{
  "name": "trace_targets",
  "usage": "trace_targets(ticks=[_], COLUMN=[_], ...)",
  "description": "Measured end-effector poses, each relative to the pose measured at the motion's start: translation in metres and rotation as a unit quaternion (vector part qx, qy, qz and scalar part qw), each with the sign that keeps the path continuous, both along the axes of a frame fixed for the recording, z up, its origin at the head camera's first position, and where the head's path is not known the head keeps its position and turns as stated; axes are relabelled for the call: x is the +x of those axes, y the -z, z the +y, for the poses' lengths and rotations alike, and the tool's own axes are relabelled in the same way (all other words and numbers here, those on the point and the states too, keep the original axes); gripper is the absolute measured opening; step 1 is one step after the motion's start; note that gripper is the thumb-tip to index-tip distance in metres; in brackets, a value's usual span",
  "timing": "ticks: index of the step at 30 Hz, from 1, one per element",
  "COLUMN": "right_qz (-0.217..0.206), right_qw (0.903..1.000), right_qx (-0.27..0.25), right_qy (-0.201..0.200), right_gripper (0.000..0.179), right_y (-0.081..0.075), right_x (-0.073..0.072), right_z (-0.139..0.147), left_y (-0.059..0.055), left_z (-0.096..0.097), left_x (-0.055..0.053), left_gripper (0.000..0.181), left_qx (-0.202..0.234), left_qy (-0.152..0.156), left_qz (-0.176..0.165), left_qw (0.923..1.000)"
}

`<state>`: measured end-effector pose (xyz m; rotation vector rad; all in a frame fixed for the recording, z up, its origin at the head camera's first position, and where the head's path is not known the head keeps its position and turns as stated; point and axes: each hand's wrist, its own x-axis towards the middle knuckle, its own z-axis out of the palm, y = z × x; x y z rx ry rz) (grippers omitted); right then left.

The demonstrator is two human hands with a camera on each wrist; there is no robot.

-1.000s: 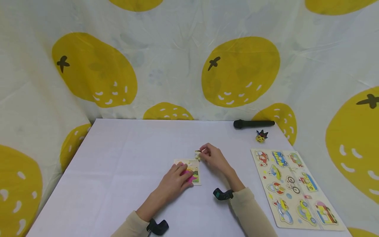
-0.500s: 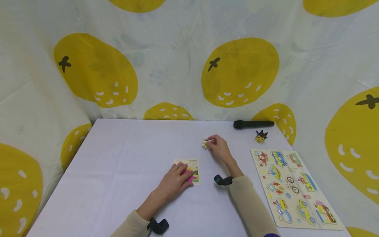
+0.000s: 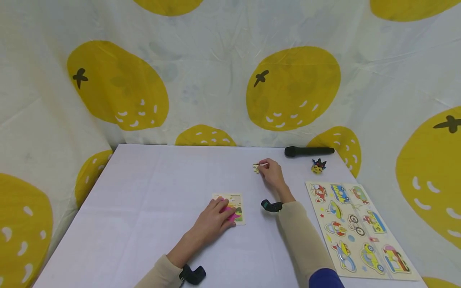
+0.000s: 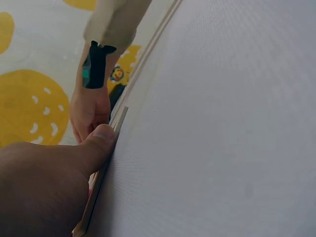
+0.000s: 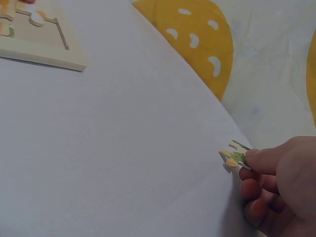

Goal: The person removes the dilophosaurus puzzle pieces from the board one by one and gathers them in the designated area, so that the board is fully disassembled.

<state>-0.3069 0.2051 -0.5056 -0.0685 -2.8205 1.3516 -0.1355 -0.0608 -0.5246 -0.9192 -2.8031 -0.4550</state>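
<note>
A small wooden jigsaw puzzle with a pink shape in its picture lies on the white table. My left hand rests over its left part, fingers laid across the picture and hiding some of it. In the left wrist view the thumb presses at the edge of the puzzle's frame. Farther back and to the right, my right hand pinches a loose jigsaw piece between thumb and fingers, at the table's surface. The right wrist view shows a bare recess in the puzzle's corner.
On the right lies a large peg puzzle board with vehicle pictures. Behind it stand a small figurine and a black microphone near the back edge. A fruit-patterned curtain hangs behind the table.
My right hand has carried the jigsaw piece away from the puzzle's top edge, back and to the right. My left hand has stayed on the puzzle.
</note>
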Motion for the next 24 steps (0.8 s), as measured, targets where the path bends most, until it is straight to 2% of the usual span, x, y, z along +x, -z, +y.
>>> trace_targets(ticks=[6,12,18,24], right_qz=[0.000,-0.007,-0.025,-0.013], right_qw=[0.9997,0.9977,0.9961,0.9958], right_qx=[0.016,0.056,0.071,0.076], right_qy=[0.017,0.038,0.045,0.050], right_gripper=[0.027,0.024,0.023,0.024], right_y=[-0.001,-0.004,-0.004,0.000], right_x=[-0.005,-0.005,-0.005,-0.005], right_z=[0.000,-0.004,-0.006,-0.007], left_y=[0.001,0.001,-0.002,-0.009], left_z=[0.000,0.000,0.000,-0.001], left_x=[0.000,0.000,0.000,0.001], left_gripper=[0.046,0.047,0.047,0.046], left_qx=[-0.002,-0.009,-0.009,-0.029], left_qy=[0.000,-0.004,-0.001,0.001], left_qz=[0.004,-0.001,-0.005,-0.027], left_qw=[1.0000,0.9999,0.9999,0.9992])
